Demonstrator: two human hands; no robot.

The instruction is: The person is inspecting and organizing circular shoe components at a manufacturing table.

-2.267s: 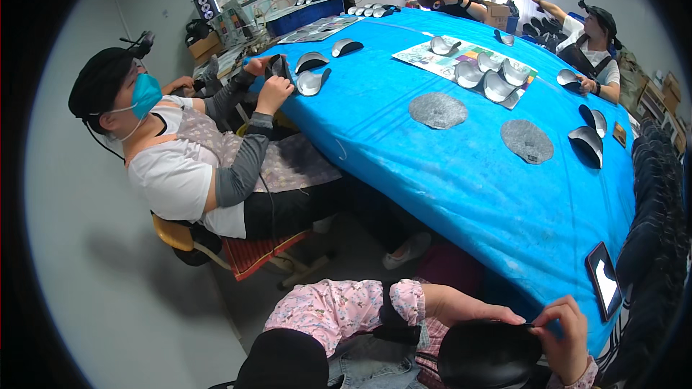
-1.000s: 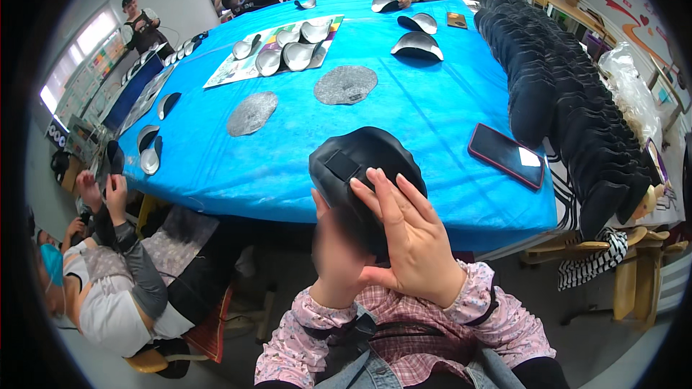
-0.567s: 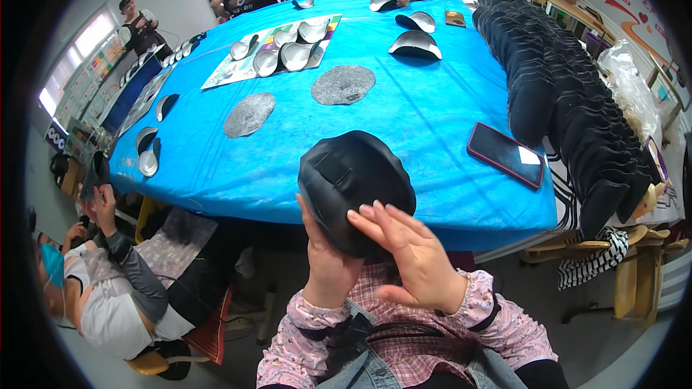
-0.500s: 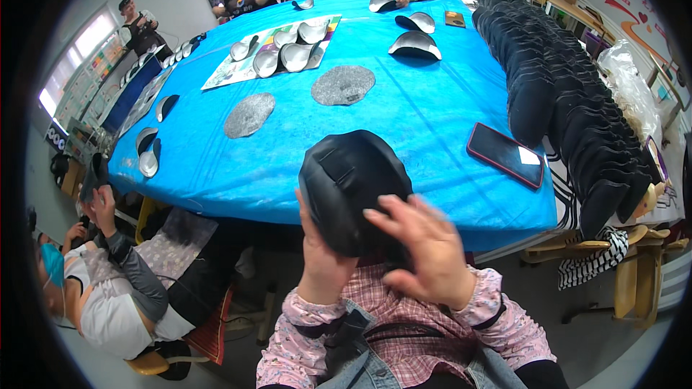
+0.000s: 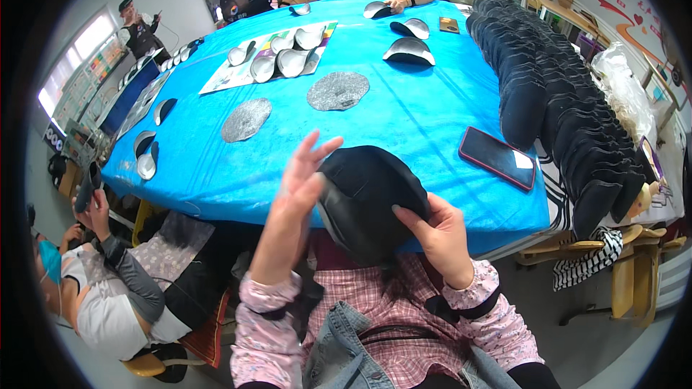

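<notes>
At the 6 o'clock edge of the blue-covered desk [image 5: 425, 137], support of the black domed piece [image 5: 367, 205] seems passed to the right hand [image 5: 448, 241], fingers grasping its 4 o'clock side, while the left hand [image 5: 292, 191], earlier cradling it, spreads released fingers at 9 o'clock

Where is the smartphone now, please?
In the head view, the smartphone lies on the blue table cover at the right, left of the long row of black pieces and beyond the right hand.
</notes>
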